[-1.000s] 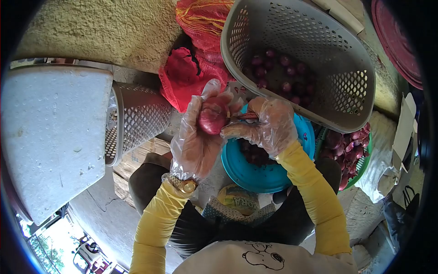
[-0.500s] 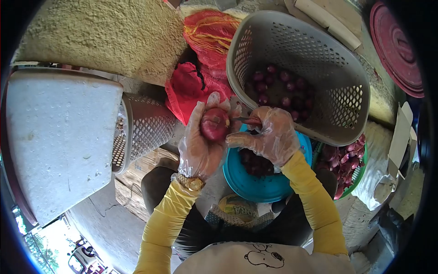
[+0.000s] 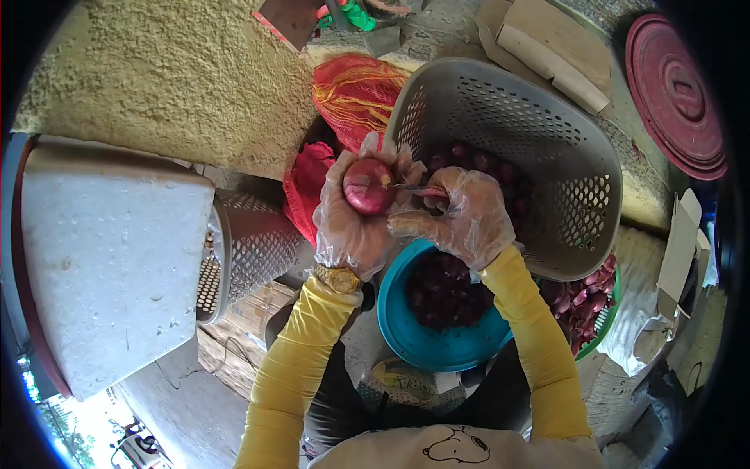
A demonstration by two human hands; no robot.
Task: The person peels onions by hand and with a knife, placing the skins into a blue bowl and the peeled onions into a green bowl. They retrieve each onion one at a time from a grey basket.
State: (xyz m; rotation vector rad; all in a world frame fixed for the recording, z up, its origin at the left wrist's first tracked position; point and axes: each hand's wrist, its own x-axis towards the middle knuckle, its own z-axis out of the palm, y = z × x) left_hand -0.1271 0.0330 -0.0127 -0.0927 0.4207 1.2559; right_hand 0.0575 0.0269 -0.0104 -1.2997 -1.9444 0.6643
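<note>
A red onion [image 3: 367,187] rests in my left hand [image 3: 351,223], whose gloved fingers curl round it. My right hand [image 3: 465,215], also in a clear plastic glove, grips a small knife [image 3: 426,190] by its reddish handle. The blade points left and its tip is at the onion's right side. Below my right hand is a blue basin [image 3: 391,313] with dark red onion pieces or skins inside. Above and to the right, a grey-brown perforated basket [image 3: 539,102] holds several red onions [image 3: 484,162].
A red mesh sack [image 3: 355,90] lies behind my left hand. A green basket [image 3: 613,313] of onion skins stands at the right, below a dark red lid [image 3: 676,94]. At the left are a white board [image 3: 109,266] and another perforated basket [image 3: 258,242].
The view has tilted upward, so the baskets and basin appear lower. Both hands sit higher relative to the basin. The onion and knife are still held, the knife tip still at the onion.
</note>
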